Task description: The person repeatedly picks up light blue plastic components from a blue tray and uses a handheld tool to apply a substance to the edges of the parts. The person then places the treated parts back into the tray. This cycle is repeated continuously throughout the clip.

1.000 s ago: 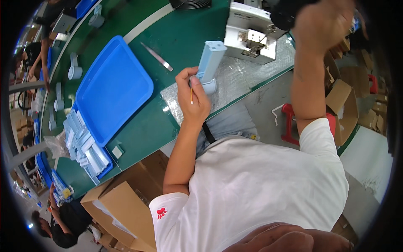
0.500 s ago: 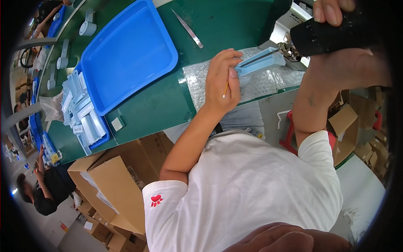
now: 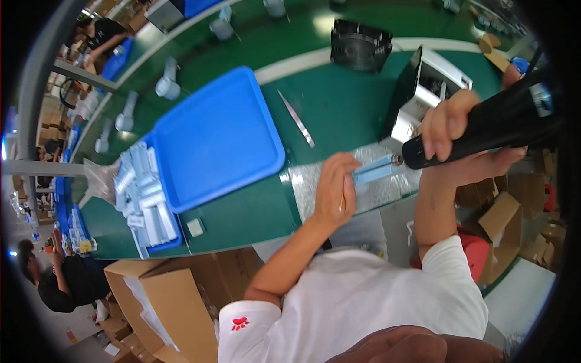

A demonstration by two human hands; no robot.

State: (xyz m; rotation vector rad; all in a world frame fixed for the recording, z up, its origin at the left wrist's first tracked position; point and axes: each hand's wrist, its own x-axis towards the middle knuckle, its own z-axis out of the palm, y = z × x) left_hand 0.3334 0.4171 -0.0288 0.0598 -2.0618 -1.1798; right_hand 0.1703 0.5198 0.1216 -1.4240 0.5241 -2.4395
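My left hand (image 3: 334,190) is closed on one end of a light-blue, trough-shaped plastic part (image 3: 372,172), held above a sheet of bubble wrap (image 3: 305,190). A thin yellow wire (image 3: 342,198) hangs from beside its fingers. My right hand (image 3: 446,124) is wrapped round a thick black electric screwdriver (image 3: 484,127). The screwdriver lies tilted, its metal nose (image 3: 397,160) at the far end of the light-blue part. Whether the bit touches a screw is too small to tell.
Left of my hands are metal tweezers (image 3: 296,119), a blue tray (image 3: 212,142) and a pile of light-blue parts (image 3: 145,196). A silver and black machine (image 3: 417,97) stands by the screwdriver, a black holder (image 3: 360,48) beyond. An open cardboard box (image 3: 163,302) sits below the table edge.
The whole view has shifted, showing more of the far table. My right hand has brought the screwdriver lower and nearer the light-blue part; the long bit seen before is now mostly hidden.
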